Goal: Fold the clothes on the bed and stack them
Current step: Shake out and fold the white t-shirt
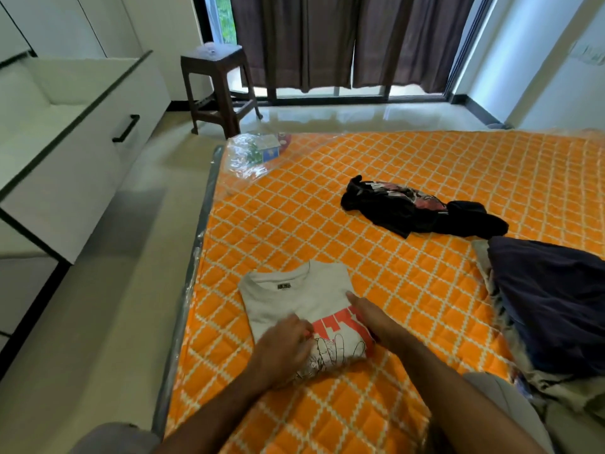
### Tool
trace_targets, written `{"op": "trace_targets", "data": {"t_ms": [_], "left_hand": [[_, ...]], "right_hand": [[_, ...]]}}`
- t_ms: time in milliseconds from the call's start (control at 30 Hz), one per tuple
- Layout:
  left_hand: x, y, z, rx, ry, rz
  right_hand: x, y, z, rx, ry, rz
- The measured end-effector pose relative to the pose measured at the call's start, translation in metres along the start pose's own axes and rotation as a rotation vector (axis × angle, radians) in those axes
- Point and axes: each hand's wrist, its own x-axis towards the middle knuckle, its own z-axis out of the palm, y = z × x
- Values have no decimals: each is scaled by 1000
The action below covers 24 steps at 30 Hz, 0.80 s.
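I'm at the bed (327, 198) now, its orange mattress crossed with a pale diamond grid and wrapped in clear plastic that crinkles at the far left corner. The grey T-shirt (294, 299) lies folded in front of me near the left edge, collar away from me, red print facing up. My left hand (284, 345) sits on its near left part, fingers bent down against the cloth; whether they pinch it I can't tell, it's blurred. My right hand (368, 314) lies along the shirt's right side, fingers straight, flat on the fabric, holding nothing. Farther up the bed, well apart, the black T-shirt (419, 209) is crumpled in a heap. At my right, a dark navy garment (553, 299) is piled over other cloth. Beyond the bed: glossy pale floor, a brown stool (217, 90), dark curtains (353, 40) over the window, white drawers (82, 139) at left
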Motion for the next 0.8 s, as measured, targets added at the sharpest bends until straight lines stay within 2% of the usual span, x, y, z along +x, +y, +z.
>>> {"op": "trace_targets", "data": {"t_ms": [33, 100, 167, 233, 300, 367, 467, 600, 733, 800], "left_hand": [[-1, -11, -3, -1, 146, -85], [-1, -34, -8, -58, 365, -441], [5, -56, -15, -360, 383, -840], [12, -74, -17, -716, 328, -999], [18, -73, -18, -994, 268, -1021], [24, -64, -20, -1113, 192, -1005], [50, -43, -19, -1168, 77, -922], [100, 1, -10, -1225, 52, -737], [174, 73, 10, -1290, 38, -487], [204, 97, 24, -1269, 21, -459]], "right_hand": [[3, 1, 6, -181, 39, -56], [6, 7, 19, -441, 163, -85], [5, 7, 29, -603, 273, -83], [9, 8, 33, -662, 321, -101], [12, 13, 30, -623, 319, -132], [11, 13, 24, -551, 296, -170], [4, -1, 2, -492, 335, -252], [-5, -16, -50, -457, 427, -283], [-22, -31, -133, -434, 606, -323], [-30, -36, -170, -457, 684, -281]]}}
